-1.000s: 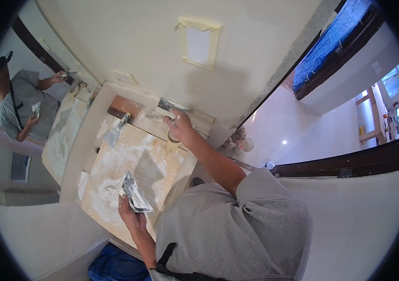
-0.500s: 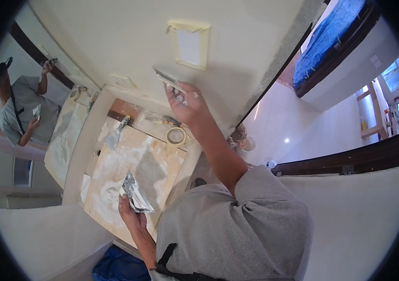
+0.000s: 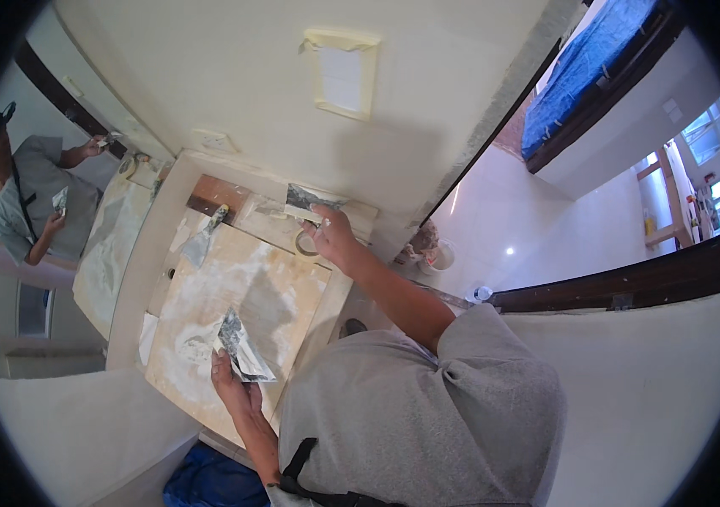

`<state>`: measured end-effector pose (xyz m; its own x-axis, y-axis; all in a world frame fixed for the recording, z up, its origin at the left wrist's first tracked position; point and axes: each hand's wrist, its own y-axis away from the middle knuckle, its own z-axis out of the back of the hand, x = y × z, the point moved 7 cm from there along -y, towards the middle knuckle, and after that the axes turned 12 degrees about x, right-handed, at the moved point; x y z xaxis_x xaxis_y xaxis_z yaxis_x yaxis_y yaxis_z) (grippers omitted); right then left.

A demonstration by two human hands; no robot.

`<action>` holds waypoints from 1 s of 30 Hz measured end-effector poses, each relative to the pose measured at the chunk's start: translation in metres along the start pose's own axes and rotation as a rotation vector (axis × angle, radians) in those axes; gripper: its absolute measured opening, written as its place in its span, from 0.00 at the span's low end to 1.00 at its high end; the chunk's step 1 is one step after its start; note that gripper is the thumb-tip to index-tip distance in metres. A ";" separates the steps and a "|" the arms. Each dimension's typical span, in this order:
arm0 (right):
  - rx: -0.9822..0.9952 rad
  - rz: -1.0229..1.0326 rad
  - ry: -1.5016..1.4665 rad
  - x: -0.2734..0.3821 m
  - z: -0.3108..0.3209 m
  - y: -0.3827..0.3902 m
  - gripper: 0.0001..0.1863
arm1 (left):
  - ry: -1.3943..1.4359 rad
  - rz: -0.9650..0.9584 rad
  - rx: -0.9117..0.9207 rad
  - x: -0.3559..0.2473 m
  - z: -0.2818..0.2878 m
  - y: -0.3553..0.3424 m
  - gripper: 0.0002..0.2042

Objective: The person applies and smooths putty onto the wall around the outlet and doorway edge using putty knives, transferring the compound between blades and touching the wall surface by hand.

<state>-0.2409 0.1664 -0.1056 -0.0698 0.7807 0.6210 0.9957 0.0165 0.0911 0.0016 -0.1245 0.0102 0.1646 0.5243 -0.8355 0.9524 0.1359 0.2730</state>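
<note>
My left hand grips a scraper whose broad blade carries white and dark smears, over a powder-dusted wooden board. My right hand, farther forward, is closed on a flat filling knife, its smeared blade level above the narrow ledge at the wall, near a masking tape roll, which it partly hides. Another scraper with a metal blade and stained handle lies at the board's back left corner, apart from both hands.
A mirror on the left reflects me. The wall ahead has a taped-round white patch and an outlet. At right are a dark door frame, a bucket and blue sheeting. Blue cloth lies below.
My right hand rose toward the wall with the knife tilted half a second ago and has since come back down over the ledge, blade flatter. My left hand stays where it was.
</note>
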 end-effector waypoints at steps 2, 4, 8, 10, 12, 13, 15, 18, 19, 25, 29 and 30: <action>-0.126 -0.097 -0.340 -0.005 0.006 0.002 0.14 | 0.001 0.001 0.017 0.001 -0.005 -0.001 0.22; -0.138 -0.088 -0.403 0.000 0.002 0.003 0.13 | -0.026 -0.007 0.010 0.000 -0.009 -0.001 0.20; -0.262 -0.067 -0.349 0.014 0.003 0.009 0.12 | -0.028 0.009 0.024 0.001 -0.013 -0.001 0.20; -0.169 -0.017 -0.329 0.019 0.004 0.003 0.12 | -0.025 0.008 0.015 0.003 -0.013 -0.002 0.20; -0.073 0.108 0.356 0.045 0.001 0.004 0.13 | -0.023 0.006 0.013 0.006 -0.014 -0.002 0.20; 0.004 0.140 0.699 0.056 -0.017 0.009 0.14 | -0.020 0.002 -0.004 0.007 -0.011 0.000 0.20; 0.018 0.193 1.250 0.094 -0.063 0.028 0.15 | -0.016 -0.008 -0.024 0.007 -0.009 0.005 0.20; -0.043 0.205 1.188 0.121 -0.058 0.004 0.16 | -0.030 0.009 -0.012 0.004 -0.018 0.003 0.20; -0.048 0.213 1.049 0.123 -0.048 0.001 0.16 | -0.047 0.025 -0.007 0.004 -0.021 0.003 0.20; -0.118 0.672 1.322 0.199 -0.137 0.098 0.13 | -0.048 -0.022 0.017 -0.002 -0.021 0.014 0.19; 0.109 1.012 1.264 0.130 -0.115 0.109 0.10 | -0.038 -0.011 0.010 0.003 -0.018 0.012 0.19; 0.065 0.498 0.537 0.110 -0.079 0.087 0.10 | -0.024 -0.002 0.024 0.005 -0.015 0.012 0.19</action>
<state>-0.1670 0.2048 0.0322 0.3883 0.2923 0.8740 0.9176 -0.2108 -0.3371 0.0101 -0.1079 0.0164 0.1688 0.5035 -0.8474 0.9584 0.1169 0.2604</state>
